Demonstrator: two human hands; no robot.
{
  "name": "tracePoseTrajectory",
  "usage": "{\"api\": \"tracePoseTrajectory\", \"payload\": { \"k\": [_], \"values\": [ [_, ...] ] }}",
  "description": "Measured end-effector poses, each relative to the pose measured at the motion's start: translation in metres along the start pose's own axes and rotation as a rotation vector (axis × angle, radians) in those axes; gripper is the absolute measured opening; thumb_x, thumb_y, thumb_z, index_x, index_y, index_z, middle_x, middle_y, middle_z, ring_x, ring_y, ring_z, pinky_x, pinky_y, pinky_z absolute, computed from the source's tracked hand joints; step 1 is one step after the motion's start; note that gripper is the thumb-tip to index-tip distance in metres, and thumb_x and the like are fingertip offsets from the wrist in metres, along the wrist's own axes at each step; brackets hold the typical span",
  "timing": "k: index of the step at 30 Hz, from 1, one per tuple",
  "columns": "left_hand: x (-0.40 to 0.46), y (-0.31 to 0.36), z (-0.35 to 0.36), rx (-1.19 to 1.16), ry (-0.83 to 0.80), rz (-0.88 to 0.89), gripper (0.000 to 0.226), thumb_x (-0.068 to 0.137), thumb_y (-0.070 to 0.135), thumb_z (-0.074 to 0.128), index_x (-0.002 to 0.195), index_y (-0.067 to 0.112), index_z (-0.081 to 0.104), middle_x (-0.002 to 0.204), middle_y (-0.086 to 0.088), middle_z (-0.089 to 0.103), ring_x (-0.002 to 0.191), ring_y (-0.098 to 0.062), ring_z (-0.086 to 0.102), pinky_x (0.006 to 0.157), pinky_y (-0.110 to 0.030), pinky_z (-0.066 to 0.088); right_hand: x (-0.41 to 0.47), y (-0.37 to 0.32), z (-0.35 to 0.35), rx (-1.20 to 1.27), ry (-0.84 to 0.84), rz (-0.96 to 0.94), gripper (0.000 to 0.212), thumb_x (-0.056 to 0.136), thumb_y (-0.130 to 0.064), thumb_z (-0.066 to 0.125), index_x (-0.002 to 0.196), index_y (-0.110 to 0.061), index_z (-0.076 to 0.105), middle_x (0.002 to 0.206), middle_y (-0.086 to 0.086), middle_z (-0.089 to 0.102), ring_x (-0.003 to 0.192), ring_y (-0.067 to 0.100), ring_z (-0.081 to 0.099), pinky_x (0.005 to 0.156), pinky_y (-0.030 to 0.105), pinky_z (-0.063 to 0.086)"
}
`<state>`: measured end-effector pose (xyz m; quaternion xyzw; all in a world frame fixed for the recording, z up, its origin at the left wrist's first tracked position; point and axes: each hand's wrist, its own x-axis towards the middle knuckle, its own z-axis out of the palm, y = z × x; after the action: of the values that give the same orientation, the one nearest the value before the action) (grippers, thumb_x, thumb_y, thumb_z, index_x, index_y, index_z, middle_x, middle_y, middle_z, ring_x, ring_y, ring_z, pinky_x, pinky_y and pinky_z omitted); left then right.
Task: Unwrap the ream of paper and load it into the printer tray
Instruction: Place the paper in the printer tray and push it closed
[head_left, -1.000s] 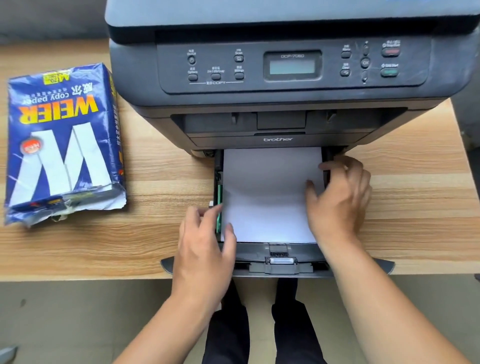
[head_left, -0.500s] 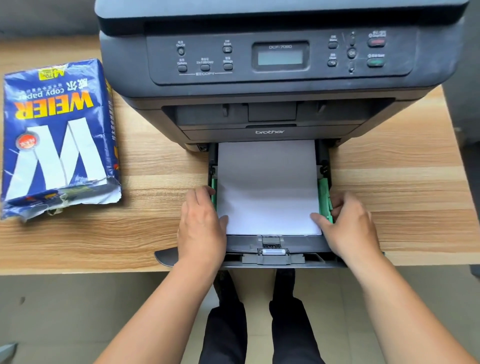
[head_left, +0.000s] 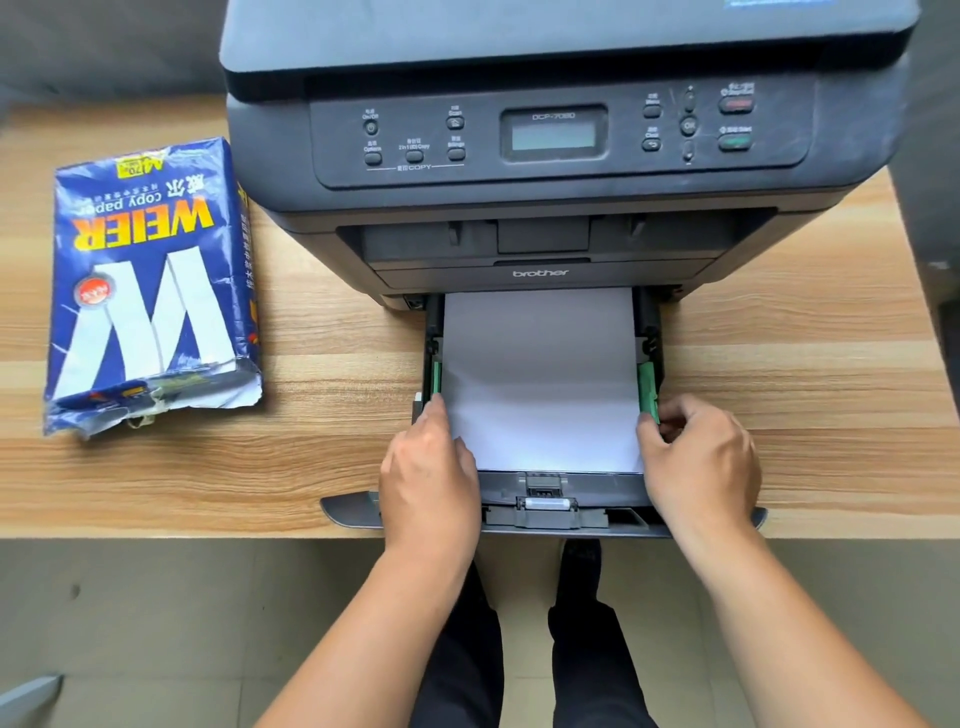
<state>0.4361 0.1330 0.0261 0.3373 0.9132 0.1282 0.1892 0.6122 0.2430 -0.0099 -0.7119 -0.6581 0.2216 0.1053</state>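
Two hands at tray: I see both at the near end of the pulled-out printer tray (head_left: 571, 491), one at each side of the paper stack (head_left: 540, 379).
Left hand (head_left: 431, 473): lies over the tray's left near corner, fingers curled down along the stack's left edge by the left green guide (head_left: 436, 376); fingertips hidden under the hand, so I cannot tell whether it grips anything.
Right hand (head_left: 698, 457): thumb and fingers pinched narrow on the lower end of the right green guide (head_left: 648, 387), thumb touching the stack's right edge.
Paper stack: white, flat in the tray between the two guides; far end runs under the printer (head_left: 545, 156) and is out of sight; thickness not readable from above.
Printer tray: partly drawn out, front lip overhanging the edge of the wooden table (head_left: 805, 389); rear portion concealed inside the printer.
Ream wrapper (head_left: 150, 280): blue, marked WEIER copy paper, lying on the table well left of the printer; near end torn open and crumpled. I cannot tell how much paper it contains.
Printer: top cut off by the frame; small button labels blurred; display blank or unreadable.
Person: forearms and dark trouser legs (head_left: 524, 639) visible below the table edge.
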Motion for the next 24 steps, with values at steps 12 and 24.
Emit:
{"api": "tracePoseTrajectory", "payload": {
  "k": [12,24],
  "values": [
    [0.011,-0.008,0.003,0.014,0.030,-0.021,0.057,0.093,-0.002,0.054,0.142,0.026,0.055,0.102,-0.019,0.074,0.094,-0.043,0.067,0.080,-0.045,0.051,-0.003,0.000,-0.001,0.029,0.001,-0.074,0.012,0.089,-0.021,0.066,0.083,-0.011,0.070,0.081,0.012,0.074,0.076,0.033,0.056,0.079,0.039,0.047],
    [-0.096,-0.069,-0.008,-0.087,0.192,0.721,0.011,0.081,0.011,0.066,0.081,0.017,0.075,0.083,0.004,0.069,0.076,-0.021,0.063,0.074,-0.030,0.047,-0.116,0.046,-0.038,0.065,0.096,-0.732,0.009,0.080,-0.013,0.069,0.076,-0.007,0.075,0.081,0.007,0.071,0.076,0.030,0.065,0.078,0.037,0.050]
  ]
}}
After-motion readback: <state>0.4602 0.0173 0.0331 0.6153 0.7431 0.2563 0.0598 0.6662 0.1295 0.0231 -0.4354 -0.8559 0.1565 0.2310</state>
